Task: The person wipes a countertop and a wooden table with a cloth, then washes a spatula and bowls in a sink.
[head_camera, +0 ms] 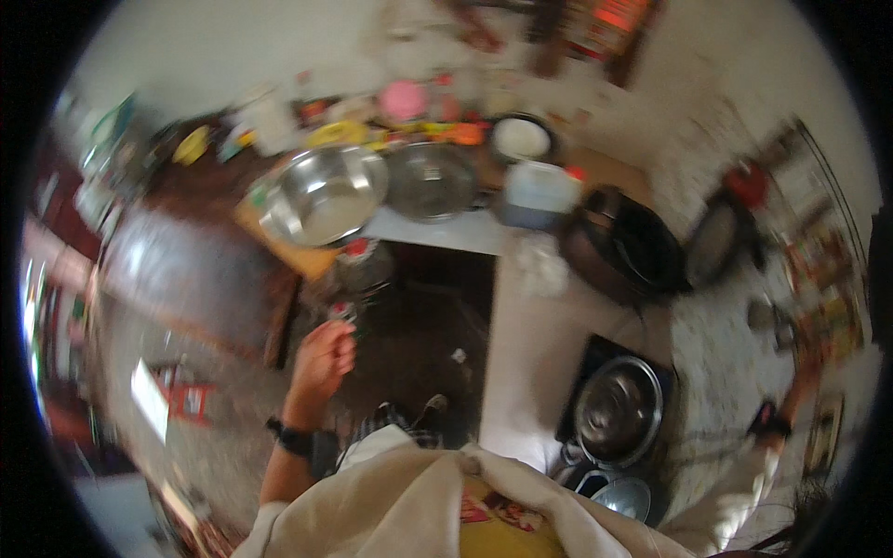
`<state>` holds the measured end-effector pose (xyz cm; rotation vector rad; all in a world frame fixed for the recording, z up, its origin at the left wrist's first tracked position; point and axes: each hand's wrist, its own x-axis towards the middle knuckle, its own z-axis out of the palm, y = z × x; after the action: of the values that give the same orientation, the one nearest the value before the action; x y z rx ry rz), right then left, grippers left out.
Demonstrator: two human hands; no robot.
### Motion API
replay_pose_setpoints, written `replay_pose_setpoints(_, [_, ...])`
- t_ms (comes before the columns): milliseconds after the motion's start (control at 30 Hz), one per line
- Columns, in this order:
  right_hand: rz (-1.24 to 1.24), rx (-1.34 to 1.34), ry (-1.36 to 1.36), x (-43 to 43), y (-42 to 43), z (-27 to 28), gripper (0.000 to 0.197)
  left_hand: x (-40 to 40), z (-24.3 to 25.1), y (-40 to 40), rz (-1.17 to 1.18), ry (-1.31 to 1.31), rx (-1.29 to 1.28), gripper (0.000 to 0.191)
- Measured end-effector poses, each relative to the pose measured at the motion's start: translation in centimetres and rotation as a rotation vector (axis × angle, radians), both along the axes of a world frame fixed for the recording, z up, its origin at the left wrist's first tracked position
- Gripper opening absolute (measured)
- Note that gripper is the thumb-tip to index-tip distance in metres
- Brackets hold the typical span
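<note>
My left hand hangs over the floor with its fingers curled together; I see nothing in it. A dark band with a box-like part is on that wrist. Just beyond the fingers is a small red-and-white thing, too blurred to name. My right arm stretches far to the right, and my right hand is at a wall rack of packets. Blur hides whether its fingers grip anything. Closer to me, a round metal pan sits on a black cooktop on the counter.
Along the back stand a steel basin, a glass-like lid, a plastic container and a large dark pot. A dark wooden table is at left. A red stool stands on the floor. Pans hang on the right wall.
</note>
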<state>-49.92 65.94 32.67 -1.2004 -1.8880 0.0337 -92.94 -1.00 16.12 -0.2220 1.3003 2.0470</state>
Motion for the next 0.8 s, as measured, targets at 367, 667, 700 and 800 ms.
replay_pose_setpoints(367, [0.390, -0.315, 0.153, -6.0, -17.7, -4.3, 0.019, 4.1, -6.4, -16.4, 0.259, -0.092, 0.135, 0.016])
replay_pose_setpoints(667, [0.882, -0.823, -0.106, -23.7, -55.2, -11.3, 0.010, 4.6, -8.4, -35.9, 0.465, -0.105, 0.141, 0.015])
replay_pose_setpoints(700, [0.907, -0.897, -0.163, -25.1, -58.0, -12.4, 0.008, 5.1, -8.7, -38.8, 0.516, -0.092, 0.141, 0.016])
replay_pose_setpoints(800, [1.003, -1.026, -0.397, -30.2, -68.2, -15.3, 0.012, 7.4, -10.1, -48.3, 0.674, -0.109, 0.169, 0.022])
